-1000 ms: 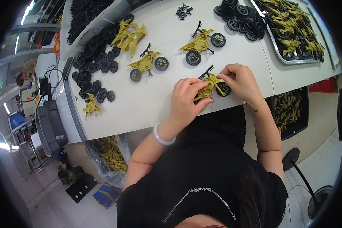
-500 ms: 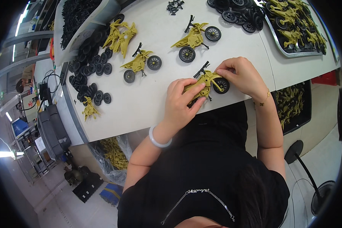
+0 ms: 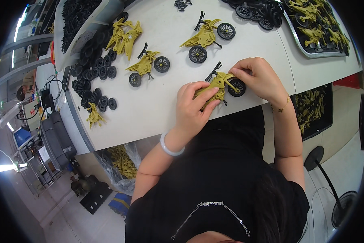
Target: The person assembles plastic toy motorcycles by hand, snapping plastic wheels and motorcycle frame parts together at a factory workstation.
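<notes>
Here, left hand (image 3: pixel 191 103) gripping yellow toy motorcycle (image 3: pixel 218 83), right hand (image 3: pixel 259 79) pinching its front fender (image 3: pixel 225 76), necklace (image 3: pixel 211 203) (script lettering).

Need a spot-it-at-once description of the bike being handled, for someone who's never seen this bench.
Start at the white table and go to its near edge, in front of the person. There, by the left hand and right hand, is a yellow-green toy motorbike with black handlebars. It's the gripped one; the left bike and far bike are untouched.
</notes>
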The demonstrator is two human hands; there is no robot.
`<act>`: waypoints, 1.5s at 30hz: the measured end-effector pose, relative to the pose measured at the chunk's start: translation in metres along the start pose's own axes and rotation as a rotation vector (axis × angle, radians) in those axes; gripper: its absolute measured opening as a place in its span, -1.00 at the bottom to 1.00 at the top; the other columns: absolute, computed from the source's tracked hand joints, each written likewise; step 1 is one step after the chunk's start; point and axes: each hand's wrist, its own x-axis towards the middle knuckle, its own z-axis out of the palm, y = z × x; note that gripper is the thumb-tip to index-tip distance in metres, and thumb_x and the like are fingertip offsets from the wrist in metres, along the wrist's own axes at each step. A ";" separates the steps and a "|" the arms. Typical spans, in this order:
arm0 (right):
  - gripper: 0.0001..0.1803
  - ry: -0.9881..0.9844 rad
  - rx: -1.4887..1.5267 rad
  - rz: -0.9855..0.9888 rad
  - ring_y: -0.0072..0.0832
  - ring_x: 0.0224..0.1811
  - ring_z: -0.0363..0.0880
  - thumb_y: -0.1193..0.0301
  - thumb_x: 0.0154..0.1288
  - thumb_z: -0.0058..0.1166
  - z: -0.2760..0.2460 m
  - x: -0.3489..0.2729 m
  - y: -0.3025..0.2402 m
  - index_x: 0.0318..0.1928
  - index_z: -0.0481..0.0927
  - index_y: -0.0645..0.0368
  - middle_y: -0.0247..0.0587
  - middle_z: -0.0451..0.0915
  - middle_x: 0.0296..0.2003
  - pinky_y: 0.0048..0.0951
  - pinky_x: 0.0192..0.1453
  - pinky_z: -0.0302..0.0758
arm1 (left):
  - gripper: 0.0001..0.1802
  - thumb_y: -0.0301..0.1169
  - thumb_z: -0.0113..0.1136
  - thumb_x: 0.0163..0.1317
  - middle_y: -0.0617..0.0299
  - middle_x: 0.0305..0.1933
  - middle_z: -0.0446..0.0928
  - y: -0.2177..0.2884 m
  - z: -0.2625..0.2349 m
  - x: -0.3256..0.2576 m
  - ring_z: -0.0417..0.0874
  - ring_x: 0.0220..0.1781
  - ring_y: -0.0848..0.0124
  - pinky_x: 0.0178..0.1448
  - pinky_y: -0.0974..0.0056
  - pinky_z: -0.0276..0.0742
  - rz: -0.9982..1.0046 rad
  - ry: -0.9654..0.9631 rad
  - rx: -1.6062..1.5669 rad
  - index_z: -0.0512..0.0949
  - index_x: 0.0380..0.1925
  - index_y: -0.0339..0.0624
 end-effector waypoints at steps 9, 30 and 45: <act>-0.74 -0.012 -0.037 0.008 -0.39 -0.53 0.58 0.29 0.18 0.19 -0.003 0.000 -0.008 -0.36 0.70 0.27 -0.11 0.64 -0.54 -0.42 -0.34 0.50 | -0.69 -0.52 0.42 -0.06 0.12 -0.13 0.54 0.003 0.001 0.000 0.59 -0.22 0.30 -0.21 0.30 0.53 -0.071 -0.002 -0.009 0.68 -0.22 -0.17; -0.78 0.033 -0.146 -0.145 -0.35 -0.42 0.53 0.29 0.03 0.33 0.005 -0.004 -0.011 -0.45 0.68 0.20 -0.23 0.61 -0.55 -0.36 -0.28 0.49 | -0.78 -0.53 0.40 -0.05 0.15 -0.14 0.52 0.004 -0.013 0.008 0.58 -0.26 0.33 -0.21 0.30 0.51 -0.173 -0.127 -0.089 0.67 -0.32 -0.20; -0.79 -0.042 -0.166 -0.282 -0.26 -0.31 0.53 0.33 0.09 0.25 0.018 0.009 -0.026 -0.35 0.63 0.21 -0.19 0.60 -0.48 -0.27 -0.16 0.44 | -0.28 -0.55 0.28 0.11 0.08 -0.01 0.52 -0.005 -0.036 0.022 0.56 -0.09 0.40 -0.02 0.30 0.50 -0.636 -0.407 -0.553 0.17 0.27 -0.26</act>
